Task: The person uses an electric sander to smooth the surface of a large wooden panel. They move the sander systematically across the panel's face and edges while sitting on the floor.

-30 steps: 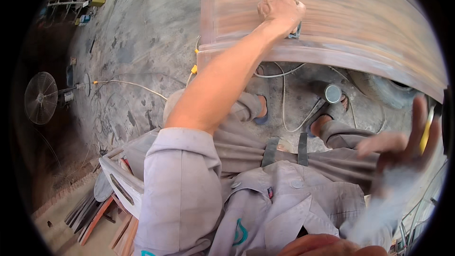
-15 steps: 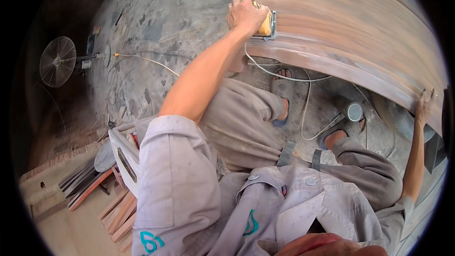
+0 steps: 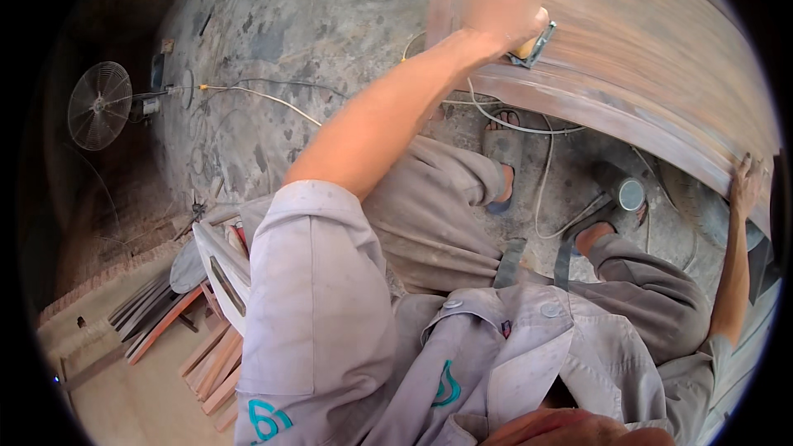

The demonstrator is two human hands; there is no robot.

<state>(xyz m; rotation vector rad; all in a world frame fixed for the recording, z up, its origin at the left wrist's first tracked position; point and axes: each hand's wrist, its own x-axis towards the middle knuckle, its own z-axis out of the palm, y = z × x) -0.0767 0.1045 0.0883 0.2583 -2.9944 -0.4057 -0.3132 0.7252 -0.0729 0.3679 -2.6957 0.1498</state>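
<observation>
A yellow power sander (image 3: 525, 48) with a flat metal-edged pad rests on a broad brown wooden panel (image 3: 644, 25), near its lower left corner. My left hand (image 3: 500, 10), smeared by motion, is closed over the top of the sander; its fingers are not clear. At the panel's far right, my right hand (image 3: 743, 188) grips the near edge, fingertips over the face. A pale cord (image 3: 529, 126) loops below the panel's near edge.
My sandalled feet (image 3: 504, 149) stand under the panel, beside a dark cylinder with a pale round end (image 3: 631, 195). On the left are a standing fan (image 3: 100, 106), an extension cable (image 3: 264, 104), a white plastic chair (image 3: 216, 268) and stacked wood strips (image 3: 216, 372).
My left hand and the sander have moved right along the panel, and the sander has turned at a slant. My right hand stays at the panel's edge. The view has shifted slightly.
</observation>
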